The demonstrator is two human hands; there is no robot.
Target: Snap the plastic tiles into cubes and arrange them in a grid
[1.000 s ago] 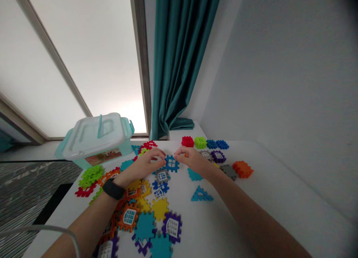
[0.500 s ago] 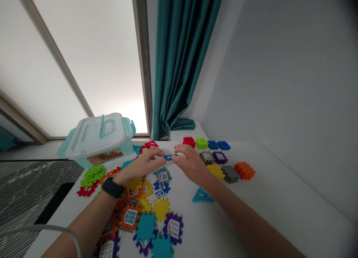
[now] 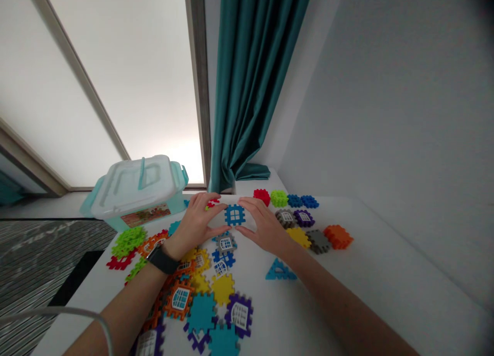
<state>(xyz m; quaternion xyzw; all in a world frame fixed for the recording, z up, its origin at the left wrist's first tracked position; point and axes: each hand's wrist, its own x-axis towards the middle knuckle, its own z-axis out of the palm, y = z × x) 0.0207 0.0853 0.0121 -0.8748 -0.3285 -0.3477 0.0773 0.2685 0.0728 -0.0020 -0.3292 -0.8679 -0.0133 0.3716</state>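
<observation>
Both hands hold a blue square building tile [image 3: 235, 223] with a window pattern, its toothed face turned toward me. My left hand [image 3: 198, 219], with a dark watch on the wrist, has its index finger and thumb at the tile's left corners. At the right corners are the index finger and thumb of my right hand [image 3: 260, 222]. Just below the tile lie a grey window tile [image 3: 224, 243] and a blue tile [image 3: 227, 258]. A blue triangular piece [image 3: 280, 270] rests under my right forearm.
Many coloured tiles cover the table's left side, including a yellow tile [image 3: 223, 289] and a purple window tile [image 3: 239, 315]. Stacks stand on the right, among them orange tiles [image 3: 338, 236] and grey tiles [image 3: 318, 242]. A lidded plastic box [image 3: 135, 191] stands back left.
The blue tile has turned from nearly edge-on to face me, so its window shows. The fingers of both hands have spread to its corners.
</observation>
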